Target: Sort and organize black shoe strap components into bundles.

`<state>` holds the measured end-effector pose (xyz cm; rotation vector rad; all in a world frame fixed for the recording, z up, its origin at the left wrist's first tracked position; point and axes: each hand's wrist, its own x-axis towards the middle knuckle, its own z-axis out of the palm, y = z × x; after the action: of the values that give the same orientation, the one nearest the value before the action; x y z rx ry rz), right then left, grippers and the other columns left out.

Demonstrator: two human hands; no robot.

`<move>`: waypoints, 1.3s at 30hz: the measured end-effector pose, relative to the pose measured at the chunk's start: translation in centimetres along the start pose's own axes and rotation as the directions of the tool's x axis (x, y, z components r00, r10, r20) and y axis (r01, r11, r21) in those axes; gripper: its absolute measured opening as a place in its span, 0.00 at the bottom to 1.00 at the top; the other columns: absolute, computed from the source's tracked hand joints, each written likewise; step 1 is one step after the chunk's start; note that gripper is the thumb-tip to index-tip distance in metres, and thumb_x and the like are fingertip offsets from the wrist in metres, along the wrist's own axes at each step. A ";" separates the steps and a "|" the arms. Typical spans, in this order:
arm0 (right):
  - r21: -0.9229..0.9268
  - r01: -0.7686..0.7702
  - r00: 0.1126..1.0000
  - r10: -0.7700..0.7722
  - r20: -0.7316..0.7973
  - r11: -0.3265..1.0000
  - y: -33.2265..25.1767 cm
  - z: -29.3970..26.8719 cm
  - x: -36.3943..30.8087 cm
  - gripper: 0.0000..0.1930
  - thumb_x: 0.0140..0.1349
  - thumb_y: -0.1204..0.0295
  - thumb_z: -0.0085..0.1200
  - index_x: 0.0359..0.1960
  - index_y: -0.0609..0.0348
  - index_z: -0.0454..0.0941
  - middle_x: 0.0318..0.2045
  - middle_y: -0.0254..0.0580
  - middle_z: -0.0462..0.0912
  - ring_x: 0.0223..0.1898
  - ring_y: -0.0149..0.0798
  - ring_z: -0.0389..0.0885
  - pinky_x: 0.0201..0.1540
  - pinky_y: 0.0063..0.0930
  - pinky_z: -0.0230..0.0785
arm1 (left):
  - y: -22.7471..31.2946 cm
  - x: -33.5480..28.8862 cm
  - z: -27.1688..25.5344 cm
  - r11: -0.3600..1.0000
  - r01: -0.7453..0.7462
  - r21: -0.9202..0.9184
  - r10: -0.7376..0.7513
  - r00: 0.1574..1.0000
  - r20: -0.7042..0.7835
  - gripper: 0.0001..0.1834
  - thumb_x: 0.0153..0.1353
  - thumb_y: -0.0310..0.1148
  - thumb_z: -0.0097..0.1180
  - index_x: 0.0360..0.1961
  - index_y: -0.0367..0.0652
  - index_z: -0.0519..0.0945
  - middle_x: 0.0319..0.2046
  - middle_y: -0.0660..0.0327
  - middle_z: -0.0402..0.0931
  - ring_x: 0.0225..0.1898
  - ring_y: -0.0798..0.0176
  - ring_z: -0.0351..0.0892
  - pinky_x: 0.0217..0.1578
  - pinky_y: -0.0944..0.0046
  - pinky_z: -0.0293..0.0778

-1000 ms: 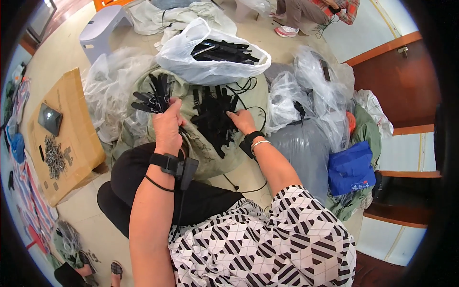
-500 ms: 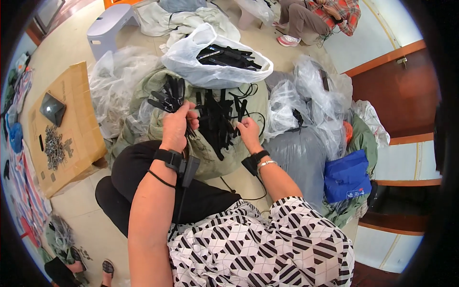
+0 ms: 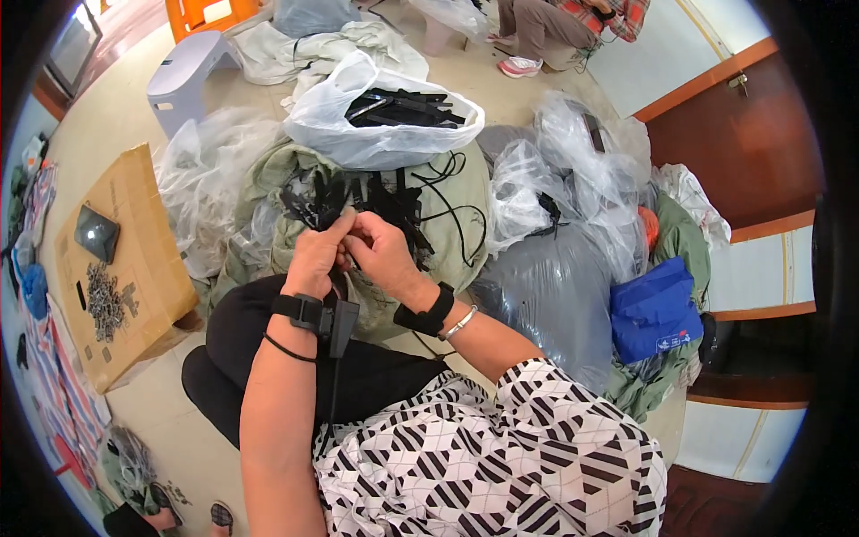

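Note:
My left hand [image 3: 315, 255] is closed round a bundle of black strips [image 3: 315, 204], whose ends fan out above the fingers. Against it presses my right hand [image 3: 383, 252], its fingertips pinched close to the left thumb at the base of the bundle. What the right fingertips hold, if anything, is hidden. Just beyond the hands, more black strips [image 3: 400, 204] and thin cords lie in a pile on a pale green sack [image 3: 461, 201]. A white plastic bag [image 3: 331, 134], open at the top and holding many black strips, rests behind them.
At left, a cardboard sheet [image 3: 152, 233] carries a dark pyramid-shaped object [image 3: 97, 234] and small metal pieces [image 3: 106, 304]. Plastic-wrapped bundles [image 3: 546, 286] and a blue bag [image 3: 656, 309] crowd the right. A grey stool [image 3: 191, 76] and another seated person [image 3: 555, 31] are farther back.
My right hand has left the pile on the sack and come leftward to meet my left hand. The bundle in the left hand has come slightly lower. The view has shifted a little.

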<state>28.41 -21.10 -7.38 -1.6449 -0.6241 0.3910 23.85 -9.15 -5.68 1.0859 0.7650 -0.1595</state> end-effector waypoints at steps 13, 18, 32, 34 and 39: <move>-0.731 0.153 0.988 -0.096 0.120 0.665 9.1 -5.7 2.8 0.12 0.52 0.74 0.55 0.38 0.59 0.72 0.34 0.45 0.73 0.35 0.47 0.76 0.35 0.37 0.70 | 0.5 1.9 0.1 0.858 -0.324 -0.399 0.193 0.923 -0.334 0.10 0.57 0.30 0.55 0.36 0.33 0.74 0.29 0.56 0.76 0.27 0.60 0.78 0.27 0.64 0.73; -0.853 0.089 0.992 0.027 0.120 0.515 11.5 -6.4 1.1 0.16 0.49 0.70 0.60 0.39 0.55 0.69 0.37 0.48 0.68 0.36 0.52 0.73 0.36 0.42 0.69 | 0.9 1.1 -0.1 0.881 -0.339 -0.330 0.222 0.912 -0.344 0.13 0.61 0.35 0.52 0.31 0.32 0.77 0.31 0.56 0.77 0.22 0.67 0.70 0.22 0.65 0.68; -0.320 -0.273 0.954 0.213 -0.210 0.907 12.7 -10.8 1.1 0.09 0.50 0.67 0.60 0.26 0.60 0.80 0.26 0.42 0.80 0.24 0.37 0.76 0.27 0.27 0.68 | 0.0 1.2 -0.1 0.926 -0.198 -0.322 0.160 0.977 -0.143 0.11 0.60 0.35 0.51 0.31 0.35 0.76 0.31 0.58 0.76 0.19 0.72 0.64 0.23 0.67 0.69; 0.045 -0.458 0.875 0.460 -0.152 0.888 11.5 -11.1 1.4 0.08 0.55 0.68 0.57 0.27 0.61 0.79 0.22 0.37 0.80 0.14 0.26 0.71 0.17 0.18 0.61 | 0.0 0.9 -0.2 0.917 -0.177 -0.358 0.135 0.981 -0.140 0.11 0.60 0.34 0.51 0.31 0.35 0.76 0.31 0.57 0.76 0.19 0.72 0.65 0.24 0.67 0.70; 0.424 -0.468 0.821 0.559 -0.116 0.775 9.6 -12.7 1.6 0.05 0.58 0.70 0.52 0.32 0.58 0.75 0.24 0.34 0.80 0.14 0.21 0.69 0.14 0.14 0.54 | 0.3 0.7 0.0 0.928 -0.106 -0.358 0.076 0.992 -0.097 0.11 0.60 0.34 0.51 0.33 0.34 0.75 0.33 0.57 0.76 0.19 0.73 0.64 0.24 0.66 0.70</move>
<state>38.80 -31.02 -14.50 -1.4339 0.1088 0.6608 24.50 -8.83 -5.87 0.7754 0.7790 0.1046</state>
